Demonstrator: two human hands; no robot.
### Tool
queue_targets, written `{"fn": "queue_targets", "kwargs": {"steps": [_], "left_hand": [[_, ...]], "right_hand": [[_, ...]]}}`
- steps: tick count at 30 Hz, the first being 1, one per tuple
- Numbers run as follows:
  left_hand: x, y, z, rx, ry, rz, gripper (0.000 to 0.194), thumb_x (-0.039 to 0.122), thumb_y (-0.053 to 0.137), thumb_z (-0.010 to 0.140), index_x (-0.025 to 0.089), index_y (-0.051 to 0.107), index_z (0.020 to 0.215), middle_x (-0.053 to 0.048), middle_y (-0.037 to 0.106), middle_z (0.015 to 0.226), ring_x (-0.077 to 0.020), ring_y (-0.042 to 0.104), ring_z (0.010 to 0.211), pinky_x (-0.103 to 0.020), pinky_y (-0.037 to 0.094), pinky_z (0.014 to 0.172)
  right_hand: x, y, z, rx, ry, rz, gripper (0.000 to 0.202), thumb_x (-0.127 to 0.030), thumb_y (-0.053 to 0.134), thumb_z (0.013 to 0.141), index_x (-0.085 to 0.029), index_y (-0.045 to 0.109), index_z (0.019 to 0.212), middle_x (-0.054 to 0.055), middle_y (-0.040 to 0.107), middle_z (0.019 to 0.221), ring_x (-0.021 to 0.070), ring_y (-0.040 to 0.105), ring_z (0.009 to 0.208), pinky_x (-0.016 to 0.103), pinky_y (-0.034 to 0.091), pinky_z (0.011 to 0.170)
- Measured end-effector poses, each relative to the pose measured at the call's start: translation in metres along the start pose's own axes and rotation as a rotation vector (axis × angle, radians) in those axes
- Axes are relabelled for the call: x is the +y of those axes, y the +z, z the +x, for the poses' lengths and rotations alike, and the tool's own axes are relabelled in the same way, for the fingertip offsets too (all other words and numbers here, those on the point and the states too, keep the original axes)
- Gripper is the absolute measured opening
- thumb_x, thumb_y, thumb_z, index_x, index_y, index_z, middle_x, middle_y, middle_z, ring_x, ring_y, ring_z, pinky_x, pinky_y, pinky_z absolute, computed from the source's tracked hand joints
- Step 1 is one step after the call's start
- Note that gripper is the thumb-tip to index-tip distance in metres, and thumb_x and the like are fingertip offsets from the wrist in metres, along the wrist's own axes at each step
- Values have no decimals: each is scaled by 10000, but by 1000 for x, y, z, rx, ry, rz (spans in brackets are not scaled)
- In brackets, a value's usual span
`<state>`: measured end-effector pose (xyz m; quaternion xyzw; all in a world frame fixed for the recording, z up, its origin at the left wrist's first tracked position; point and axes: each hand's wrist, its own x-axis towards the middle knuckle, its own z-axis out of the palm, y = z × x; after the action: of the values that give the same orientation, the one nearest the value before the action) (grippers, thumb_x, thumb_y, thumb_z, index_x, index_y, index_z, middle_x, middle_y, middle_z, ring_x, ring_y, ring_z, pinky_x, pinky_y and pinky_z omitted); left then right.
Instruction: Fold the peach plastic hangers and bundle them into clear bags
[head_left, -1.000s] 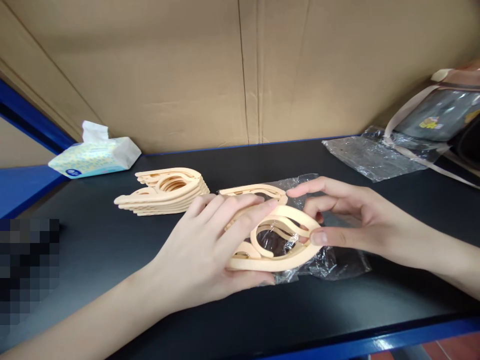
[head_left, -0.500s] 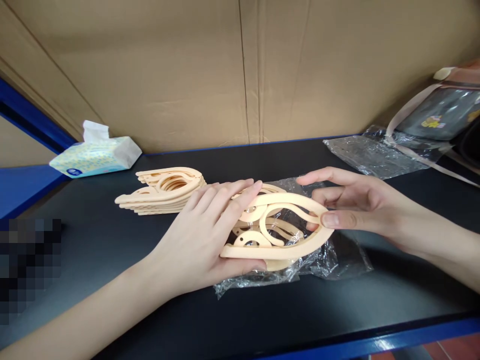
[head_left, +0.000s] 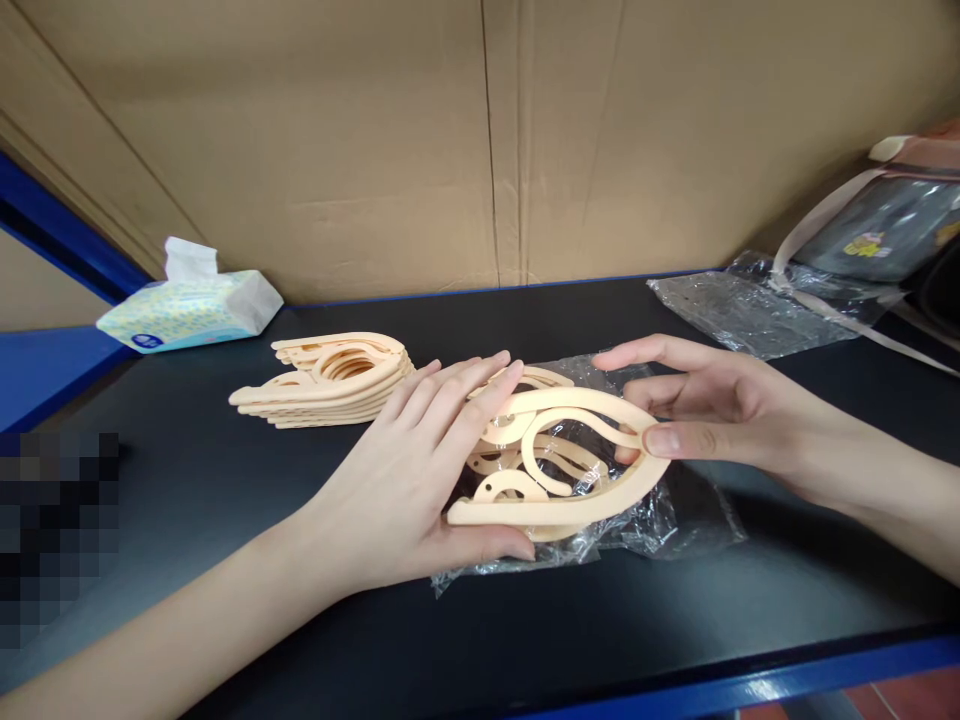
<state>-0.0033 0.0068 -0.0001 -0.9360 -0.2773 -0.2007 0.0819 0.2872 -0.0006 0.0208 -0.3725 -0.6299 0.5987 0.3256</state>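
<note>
Cream hanger [head_left: 570,512], above crinkled film [head_left: 697,525] on the bench [head_left: 465,650]; the left hand's [head_left: 405,470] grip is clamped across its sides, the right hand's [head_left: 727,420] on its curved tip. A neat stack [head_left: 300,394] is formed; similar pieces [head_left: 555,377] beneath remain outside it, partly hidden, their number unclear.

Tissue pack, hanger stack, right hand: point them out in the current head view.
Tissue pack [head_left: 199,315]: head view, on its long front side.
Hanger stack [head_left: 322,393]: head view, on the near arm of the top hanger.
Right hand [head_left: 739,408]: head view, on the palm, beside the thumb.
</note>
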Motion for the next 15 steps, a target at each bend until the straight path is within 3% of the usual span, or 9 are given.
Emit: {"fn": "queue_targets", "kwargs": {"steps": [8, 15], "left_hand": [[4, -5, 0, 18, -3, -8, 794, 622, 481, 1006, 71, 292, 1546, -204, 460, 1518, -317, 455, 1370, -447, 292, 1204], [2, -12, 0, 110, -4, 74, 667, 521, 561, 1007, 78, 417, 1486, -158, 584, 1299, -267, 582, 1160, -352, 460, 1001]], "right_hand": [[-1, -1, -1, 3, -10, -12, 451, -344, 778, 864, -320, 596, 1275, -14, 777, 914, 158, 747, 834, 285, 592, 774], [1, -2, 1, 21, -25, -7, 433, -340, 761, 880, -308, 594, 1278, -6, 778, 932, 165, 758, 844, 301, 604, 789]]}}
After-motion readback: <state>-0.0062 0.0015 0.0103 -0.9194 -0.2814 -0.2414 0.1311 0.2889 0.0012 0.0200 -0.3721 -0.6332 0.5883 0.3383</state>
